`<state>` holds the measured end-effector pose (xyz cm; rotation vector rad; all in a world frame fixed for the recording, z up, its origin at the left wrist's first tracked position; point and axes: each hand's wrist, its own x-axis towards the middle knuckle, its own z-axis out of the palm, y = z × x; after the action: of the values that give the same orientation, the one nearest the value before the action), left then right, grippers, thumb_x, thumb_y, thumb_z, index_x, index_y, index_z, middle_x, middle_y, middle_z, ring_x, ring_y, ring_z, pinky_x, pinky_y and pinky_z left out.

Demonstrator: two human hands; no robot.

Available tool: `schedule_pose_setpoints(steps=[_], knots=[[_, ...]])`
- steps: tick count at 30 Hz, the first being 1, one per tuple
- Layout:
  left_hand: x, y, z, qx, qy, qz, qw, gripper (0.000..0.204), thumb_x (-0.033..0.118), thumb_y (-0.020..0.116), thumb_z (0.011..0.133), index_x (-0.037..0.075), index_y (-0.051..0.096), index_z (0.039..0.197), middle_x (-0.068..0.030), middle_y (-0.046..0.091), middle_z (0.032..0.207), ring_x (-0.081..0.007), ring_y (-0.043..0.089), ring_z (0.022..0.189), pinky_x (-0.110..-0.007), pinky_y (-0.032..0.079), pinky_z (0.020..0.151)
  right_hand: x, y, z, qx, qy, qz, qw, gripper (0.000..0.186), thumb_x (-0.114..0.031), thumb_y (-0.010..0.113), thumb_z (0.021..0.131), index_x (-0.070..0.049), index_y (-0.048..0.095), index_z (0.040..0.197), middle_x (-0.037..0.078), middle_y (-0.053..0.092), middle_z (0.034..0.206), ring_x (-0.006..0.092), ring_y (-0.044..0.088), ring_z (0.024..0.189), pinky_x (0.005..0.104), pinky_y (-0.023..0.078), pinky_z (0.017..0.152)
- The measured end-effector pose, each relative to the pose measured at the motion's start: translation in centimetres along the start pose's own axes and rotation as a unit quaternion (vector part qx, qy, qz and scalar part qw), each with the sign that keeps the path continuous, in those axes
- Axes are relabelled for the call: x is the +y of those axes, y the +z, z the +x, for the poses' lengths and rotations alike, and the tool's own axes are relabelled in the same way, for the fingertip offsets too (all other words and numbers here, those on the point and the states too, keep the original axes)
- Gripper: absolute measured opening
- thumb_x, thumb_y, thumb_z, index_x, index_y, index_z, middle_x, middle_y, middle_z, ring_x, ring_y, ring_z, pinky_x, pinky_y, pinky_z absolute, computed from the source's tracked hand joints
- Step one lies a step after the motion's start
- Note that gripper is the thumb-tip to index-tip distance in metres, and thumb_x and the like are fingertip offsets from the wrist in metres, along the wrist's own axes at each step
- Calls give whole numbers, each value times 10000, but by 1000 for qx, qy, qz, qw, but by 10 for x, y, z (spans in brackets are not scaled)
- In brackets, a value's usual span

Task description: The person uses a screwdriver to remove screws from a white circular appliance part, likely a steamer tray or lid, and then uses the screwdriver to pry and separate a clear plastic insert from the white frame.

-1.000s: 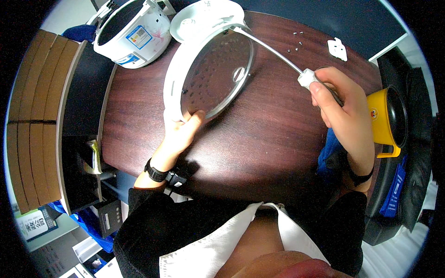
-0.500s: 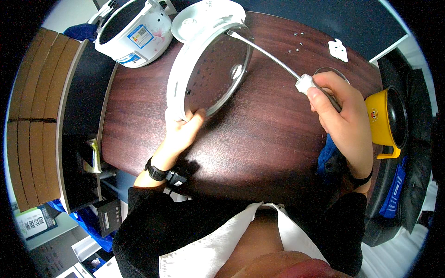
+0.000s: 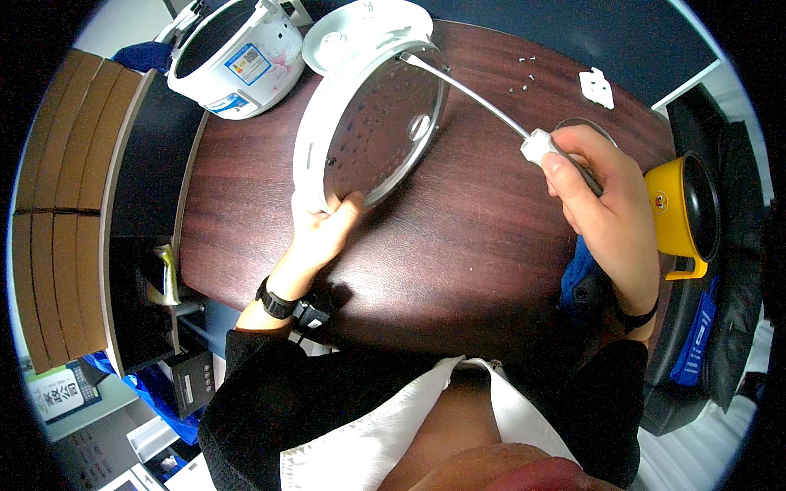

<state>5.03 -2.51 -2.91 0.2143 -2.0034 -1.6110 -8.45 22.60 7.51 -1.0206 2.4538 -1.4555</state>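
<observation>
My left hand [image 3: 327, 233] grips the lower edge of a round rice cooker lid [image 3: 313, 135], which has a white rim and a dotted, greyish inner face. The lid is tilted up on edge above the table. My right hand [image 3: 607, 196] is closed around the handle of a long screwdriver [image 3: 479, 100]. Its flat tip meets the upper inner rim of the lid. Behind the lid lies a white round cover [image 3: 336, 45]. The white rice cooker body [image 3: 274, 69], patterned with pink flowers, stands at the far left.
Several small screws [image 3: 525, 79] and a small white plastic part [image 3: 597, 88] lie at the far right of the brown table [image 3: 237, 188]. A yellow mug [image 3: 667, 200] and blue cloth [image 3: 579, 274] are near my right arm. Brown cardboard boxes [image 3: 65, 147] stand left.
Hardly anything differs. The lid has turned very slightly in my left hand, while the screwdriver tip stays at its upper rim.
</observation>
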Motion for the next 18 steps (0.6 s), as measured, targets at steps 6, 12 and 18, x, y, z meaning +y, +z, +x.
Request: schedule_pose_setpoints(steps=[6, 12, 18], knots=[[-10, -4, -3, -17, -11, -12, 1000, 153, 6, 586, 748, -34, 572, 895, -43, 596, 785, -98, 547, 708, -250, 458, 637, 0, 0, 0, -1, -6, -12, 1000, 184, -183, 597, 831, -3, 567, 858, 137, 585, 694, 203, 588, 627, 292, 427, 579], [-4, 0, -1, -1, -12, -46, 999, 171, -5, 574, 750, -39, 579, 918, -49, 606, 798, -111, 563, 713, -254, 468, 642, -3, -3, -1, -2, 18, -5, 1000, 181, -182, 597, 830, -4, 572, 854, 134, 582, 684, 199, 584, 620, 295, 425, 568], [3, 9, -1, 37, 16, -67, 997, 244, -10, 582, 740, -39, 565, 982, -72, 610, 872, -129, 575, 750, -267, 479, 668, 2, 2, 0, 9, -5, -12, 1000, 184, -185, 600, 826, -5, 574, 850, 131, 582, 680, 197, 579, 604, 296, 425, 559]])
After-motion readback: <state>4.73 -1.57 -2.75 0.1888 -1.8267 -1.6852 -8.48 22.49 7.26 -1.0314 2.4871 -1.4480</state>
